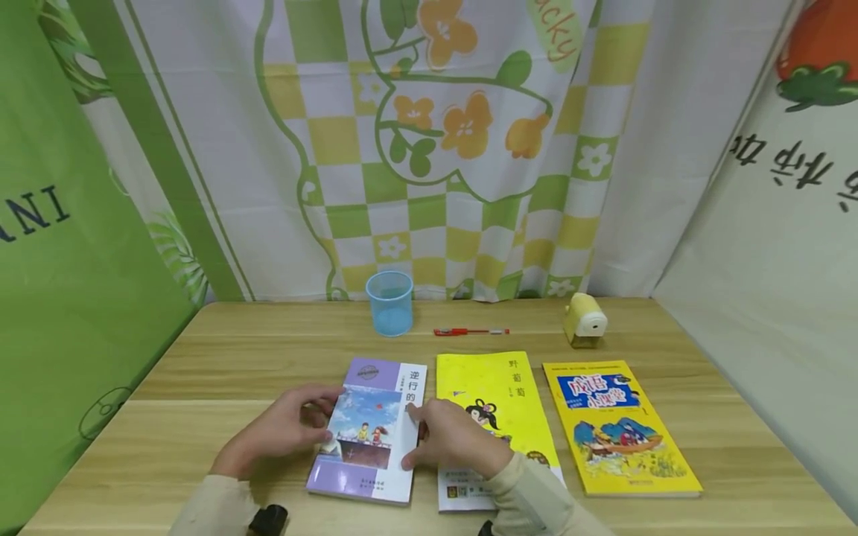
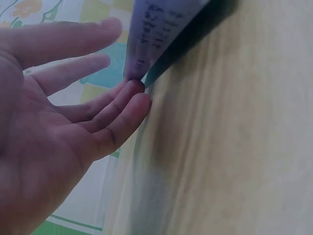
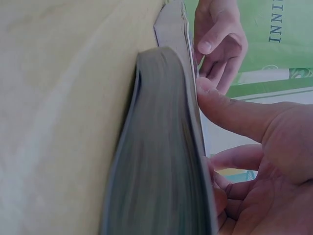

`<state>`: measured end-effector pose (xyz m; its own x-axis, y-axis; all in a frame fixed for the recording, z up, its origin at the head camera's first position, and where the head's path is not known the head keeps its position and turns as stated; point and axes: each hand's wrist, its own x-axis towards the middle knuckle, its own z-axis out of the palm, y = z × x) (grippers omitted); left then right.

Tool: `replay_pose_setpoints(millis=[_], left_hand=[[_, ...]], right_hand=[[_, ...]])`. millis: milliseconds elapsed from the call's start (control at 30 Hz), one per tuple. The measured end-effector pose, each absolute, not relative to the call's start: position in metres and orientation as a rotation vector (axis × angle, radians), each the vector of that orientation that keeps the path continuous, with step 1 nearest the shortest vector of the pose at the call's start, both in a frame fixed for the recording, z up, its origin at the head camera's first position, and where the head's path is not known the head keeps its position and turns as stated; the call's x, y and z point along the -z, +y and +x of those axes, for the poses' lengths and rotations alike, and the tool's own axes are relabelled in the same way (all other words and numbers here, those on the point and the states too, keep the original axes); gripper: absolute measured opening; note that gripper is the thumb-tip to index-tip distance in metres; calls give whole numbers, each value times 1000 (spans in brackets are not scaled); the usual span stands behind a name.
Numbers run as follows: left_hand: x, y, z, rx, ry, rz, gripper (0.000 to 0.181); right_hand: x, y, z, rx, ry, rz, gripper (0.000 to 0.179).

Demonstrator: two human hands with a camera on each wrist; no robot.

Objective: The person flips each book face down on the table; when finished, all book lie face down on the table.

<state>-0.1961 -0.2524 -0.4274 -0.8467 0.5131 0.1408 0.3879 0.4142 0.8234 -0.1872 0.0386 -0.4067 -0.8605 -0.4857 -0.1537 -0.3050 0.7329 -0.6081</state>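
A book with a purple and white cover [image 1: 401,476] lies on the table between the two hands. My left hand [image 1: 288,423] is at its left side; in the left wrist view the fingertips [image 2: 139,100] touch the corner of its lilac spine [image 2: 146,34], the other fingers held loosely straight. My right hand [image 1: 456,439] touches the book's right edge with thumb and fingertips, its palm over the left part of a yellow book [image 1: 529,417]. From the right wrist, the extended thumb [image 3: 234,115] shows beside the thick page block [image 3: 156,147] of a nearer book.
Another yellow book [image 1: 623,469] with a blue title panel lies to the right. Along the back of the table [image 1: 255,339] stand a blue mesh pen cup [image 1: 391,309] and a cream pencil sharpener [image 1: 585,321], with a red pen [image 1: 471,332] lying between them. A patterned curtain hangs behind.
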Motion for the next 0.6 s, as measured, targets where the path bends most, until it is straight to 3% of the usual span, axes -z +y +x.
replay_pose_setpoints(millis=[333, 600], left_hand=[[424, -262, -191, -1670, 2269, 800, 57], [410, -260, -195, -1949, 2062, 1185, 49]], right_hand=[[409, 40, -188, 825, 2639, -657, 82], [412, 40, -185, 913, 2605, -780, 84]])
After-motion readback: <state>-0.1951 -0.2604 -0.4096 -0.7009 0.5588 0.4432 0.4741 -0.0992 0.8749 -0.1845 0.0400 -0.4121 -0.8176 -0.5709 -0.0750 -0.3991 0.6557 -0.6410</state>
